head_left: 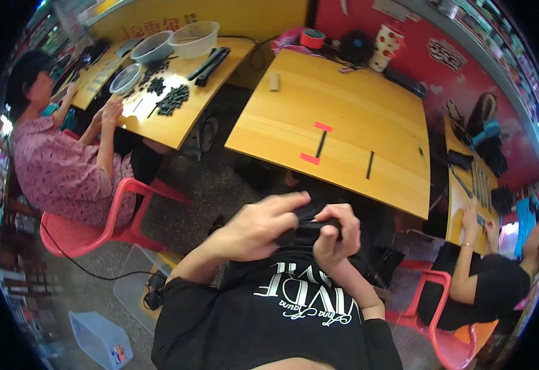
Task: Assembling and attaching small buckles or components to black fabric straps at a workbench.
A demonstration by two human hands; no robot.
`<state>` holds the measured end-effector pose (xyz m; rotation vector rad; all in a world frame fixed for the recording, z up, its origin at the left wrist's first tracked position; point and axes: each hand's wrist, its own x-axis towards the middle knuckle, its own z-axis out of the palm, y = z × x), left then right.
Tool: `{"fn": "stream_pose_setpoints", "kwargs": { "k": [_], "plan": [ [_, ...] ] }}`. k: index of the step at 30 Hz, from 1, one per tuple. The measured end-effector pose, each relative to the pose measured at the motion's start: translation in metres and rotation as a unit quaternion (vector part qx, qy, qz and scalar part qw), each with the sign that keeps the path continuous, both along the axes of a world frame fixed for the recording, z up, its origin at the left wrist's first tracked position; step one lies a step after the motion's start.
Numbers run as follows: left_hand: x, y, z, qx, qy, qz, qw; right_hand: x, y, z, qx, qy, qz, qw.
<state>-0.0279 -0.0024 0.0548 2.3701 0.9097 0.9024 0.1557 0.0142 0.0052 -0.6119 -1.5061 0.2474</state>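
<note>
Both my hands are in front of my black shirt, short of the near edge of the yellow wooden table [269, 129]. My left hand [257, 227] is blurred; its index finger points toward the right, and the other fingers look bent. Close by on the right, my right hand [338, 235] has its thumb and index finger brought together. A thin dark shape seems to lie between the hands, but it blends into the shirt. On the table, a black strip [321, 143] lies between two pieces of red tape, with another black strip [370, 165] to its right.
A small pale block [274, 82], a red tape roll [312, 39] and a spotted tumbler [386, 47] stand farther back. At left, a person sits by a table with black pieces [172, 100] and plastic tubs [193, 39]. Another person sits at right on a red chair [433, 308].
</note>
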Motion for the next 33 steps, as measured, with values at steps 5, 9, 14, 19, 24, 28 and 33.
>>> {"fn": "stream_pose_setpoints", "kwargs": {
  "k": [5, 9, 14, 19, 24, 28, 33],
  "plan": [
    [-0.053, 0.02, -0.042, -0.093, 0.105, 0.08, 0.987, 0.0, 0.007, -0.023, -0.281, -0.025, 0.157, 0.946],
    [-0.114, 0.037, -0.114, -0.222, 0.108, 0.292, 0.924, 0.01, 0.003, -0.055, -0.326, -0.108, 0.166, 0.924],
    [-0.153, 0.008, -0.29, -0.363, 0.059, 0.488, 0.792, 0.014, -0.006, -0.076, -0.463, -0.153, 0.184, 0.853],
    [-0.127, -0.003, -0.385, -0.463, 0.081, 0.543, 0.696, 0.019, 0.0, -0.08, -0.456, -0.17, 0.161, 0.858],
    [-0.129, -0.025, -0.431, -0.465, 0.138, 0.572, 0.662, 0.017, -0.001, -0.083, -0.407, -0.21, 0.152, 0.876],
    [-0.137, -0.028, -0.443, -0.463, 0.161, 0.577, 0.653, 0.022, -0.005, -0.089, -0.439, -0.181, 0.15, 0.867],
    [-0.146, -0.027, -0.326, -0.416, -0.066, 0.554, 0.718, 0.018, -0.001, -0.08, -0.383, -0.185, 0.189, 0.885]
  ]
}}
